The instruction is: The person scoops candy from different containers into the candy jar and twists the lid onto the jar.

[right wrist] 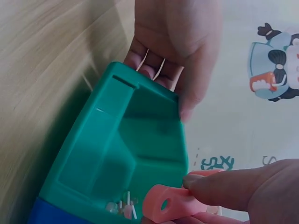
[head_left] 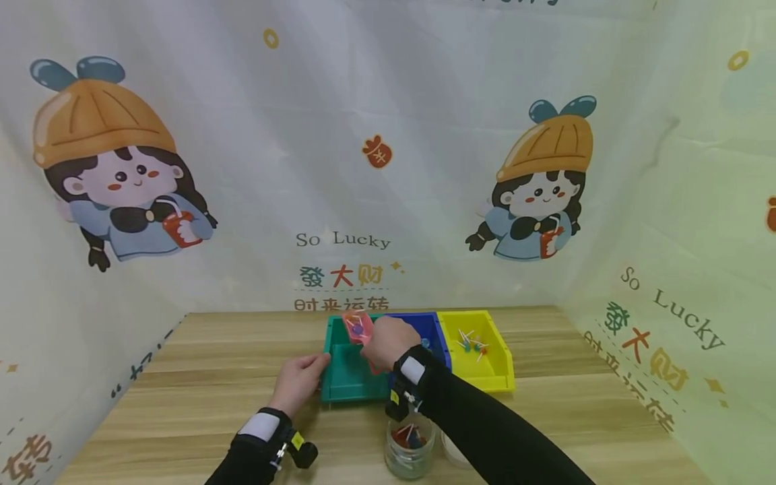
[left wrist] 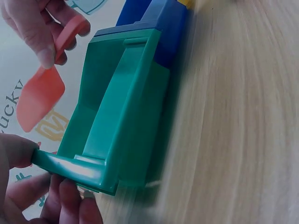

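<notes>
Pointing up-left (head view): scoop, long axis slanted | right hand gripping it | left hand pinching green bin

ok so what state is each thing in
Green bin, upright, small pieces inside
Blue bin, partly hidden, piece visible
Yellow bin, holding several white-stemmed pieces
Pink scoop, loaded, held by right grip
Left grip, pinching the green bin's edge
Glass jar, uncovered, partly filled
White lid, off, partly hidden

Forward head, close wrist views; green bin shared
</notes>
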Action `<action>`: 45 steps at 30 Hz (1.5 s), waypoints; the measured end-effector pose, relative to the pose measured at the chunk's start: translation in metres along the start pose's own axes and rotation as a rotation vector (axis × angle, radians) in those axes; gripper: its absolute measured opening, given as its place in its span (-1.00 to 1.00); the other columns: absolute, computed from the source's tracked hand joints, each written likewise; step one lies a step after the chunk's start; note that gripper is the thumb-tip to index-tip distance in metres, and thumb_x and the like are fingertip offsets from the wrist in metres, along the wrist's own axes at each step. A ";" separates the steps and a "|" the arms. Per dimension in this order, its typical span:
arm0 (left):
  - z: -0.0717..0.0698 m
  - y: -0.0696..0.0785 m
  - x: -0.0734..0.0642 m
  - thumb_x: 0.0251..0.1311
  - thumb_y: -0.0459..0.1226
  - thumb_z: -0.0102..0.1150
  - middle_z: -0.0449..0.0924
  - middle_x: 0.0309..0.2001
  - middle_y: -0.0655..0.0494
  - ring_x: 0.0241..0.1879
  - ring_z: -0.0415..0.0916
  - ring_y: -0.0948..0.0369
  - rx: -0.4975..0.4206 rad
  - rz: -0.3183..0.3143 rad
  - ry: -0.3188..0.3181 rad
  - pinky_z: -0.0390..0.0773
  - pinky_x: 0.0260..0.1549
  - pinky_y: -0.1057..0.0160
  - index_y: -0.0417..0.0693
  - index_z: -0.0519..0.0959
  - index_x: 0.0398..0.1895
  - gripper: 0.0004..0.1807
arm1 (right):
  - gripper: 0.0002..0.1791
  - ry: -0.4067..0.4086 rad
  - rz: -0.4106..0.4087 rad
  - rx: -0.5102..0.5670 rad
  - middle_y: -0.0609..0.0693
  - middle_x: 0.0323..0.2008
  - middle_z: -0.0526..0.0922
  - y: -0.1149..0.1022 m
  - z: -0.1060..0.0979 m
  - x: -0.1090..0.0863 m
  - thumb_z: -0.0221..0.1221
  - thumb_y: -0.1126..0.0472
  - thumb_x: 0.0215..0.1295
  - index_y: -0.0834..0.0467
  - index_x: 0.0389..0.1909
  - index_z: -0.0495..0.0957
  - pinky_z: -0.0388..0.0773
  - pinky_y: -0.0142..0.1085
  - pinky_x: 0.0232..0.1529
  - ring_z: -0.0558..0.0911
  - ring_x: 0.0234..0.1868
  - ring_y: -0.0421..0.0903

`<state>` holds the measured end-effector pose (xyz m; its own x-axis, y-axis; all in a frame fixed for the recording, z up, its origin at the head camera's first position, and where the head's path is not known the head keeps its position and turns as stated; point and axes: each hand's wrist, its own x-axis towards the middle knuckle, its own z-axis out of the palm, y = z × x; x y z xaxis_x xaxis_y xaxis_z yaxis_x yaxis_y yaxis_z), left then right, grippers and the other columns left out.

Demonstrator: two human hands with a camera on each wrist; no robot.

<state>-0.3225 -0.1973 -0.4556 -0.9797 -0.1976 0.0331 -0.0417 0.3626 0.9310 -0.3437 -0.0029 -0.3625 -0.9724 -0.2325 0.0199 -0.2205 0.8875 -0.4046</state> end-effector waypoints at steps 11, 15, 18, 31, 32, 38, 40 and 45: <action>-0.002 0.001 -0.001 0.59 -0.03 0.20 0.73 0.14 -0.34 0.04 0.69 -0.04 0.017 -0.005 0.049 0.67 -0.12 0.23 -0.44 0.55 0.40 -0.36 | -0.57 0.019 -0.015 0.068 -0.07 -0.74 0.56 0.014 -0.011 -0.013 0.46 0.03 0.41 0.11 -0.62 0.61 0.28 -0.33 -0.58 0.54 -0.65 -0.10; -0.001 0.003 -0.002 0.61 0.00 0.16 0.71 0.16 -0.34 0.12 0.66 -0.09 0.047 0.007 0.067 0.65 0.04 0.10 -0.44 0.49 0.46 -0.32 | -0.64 0.022 -0.021 0.081 -0.07 -0.68 0.60 0.020 -0.015 -0.020 0.48 0.01 0.40 0.11 -0.50 0.65 0.31 -0.33 -0.53 0.55 -0.61 -0.10; -0.002 0.005 -0.004 0.62 0.01 0.13 0.69 0.18 -0.31 0.14 0.63 -0.09 0.048 0.005 0.076 0.63 0.03 0.12 -0.39 0.48 0.49 -0.31 | -0.68 0.031 -0.036 0.086 -0.08 -0.66 0.61 0.025 -0.017 -0.025 0.49 0.02 0.38 0.11 -0.47 0.69 0.31 -0.32 -0.52 0.56 -0.59 -0.09; 0.000 0.018 -0.014 0.64 -0.02 0.16 0.64 0.11 -0.21 0.02 0.57 0.00 0.003 0.063 0.082 0.54 -0.18 0.28 -0.23 0.58 0.44 -0.45 | -0.80 0.017 -0.020 0.144 -0.04 -0.56 0.64 0.055 -0.034 -0.047 0.47 0.09 0.40 0.15 -0.27 0.77 0.42 -0.32 -0.48 0.58 -0.49 -0.06; 0.000 0.020 -0.016 0.64 -0.03 0.17 0.65 0.10 -0.21 0.00 0.59 0.02 0.000 0.073 0.078 0.55 -0.19 0.29 -0.24 0.58 0.43 -0.45 | -0.81 0.019 -0.024 0.144 -0.04 -0.56 0.64 0.058 -0.035 -0.050 0.46 0.09 0.40 0.15 -0.27 0.77 0.42 -0.33 -0.48 0.57 -0.50 -0.06; 0.001 0.029 -0.029 0.65 -0.06 0.18 0.67 0.11 -0.21 -0.09 0.71 0.03 -0.067 0.089 0.002 0.71 -0.24 0.29 -0.21 0.57 0.44 -0.49 | -0.79 0.062 -0.034 0.109 -0.05 -0.43 0.69 0.073 -0.042 -0.064 0.47 0.08 0.41 0.16 -0.15 0.81 0.51 -0.30 -0.40 0.58 -0.41 -0.06; 0.001 0.031 -0.033 0.65 -0.08 0.18 0.67 0.12 -0.21 -0.06 0.74 0.00 -0.085 0.096 -0.022 0.75 -0.22 0.26 -0.20 0.57 0.44 -0.50 | -0.78 0.083 -0.048 0.096 -0.04 -0.39 0.71 0.077 -0.045 -0.068 0.49 0.09 0.40 0.16 -0.14 0.81 0.50 -0.29 -0.39 0.57 -0.39 -0.07; 0.003 0.036 -0.040 0.64 -0.08 0.20 0.67 0.16 -0.21 -0.02 0.76 0.03 -0.100 0.124 -0.055 0.81 -0.19 0.19 -0.22 0.58 0.43 -0.50 | -0.82 0.104 -0.081 0.087 -0.05 -0.39 0.72 0.085 -0.051 -0.081 0.50 0.11 0.38 0.16 -0.20 0.82 0.49 -0.30 -0.40 0.55 -0.40 -0.09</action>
<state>-0.2850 -0.1739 -0.4247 -0.9856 -0.1057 0.1322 0.0969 0.2884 0.9526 -0.2872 0.1117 -0.3524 -0.9553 -0.2556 0.1486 -0.2956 0.8284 -0.4758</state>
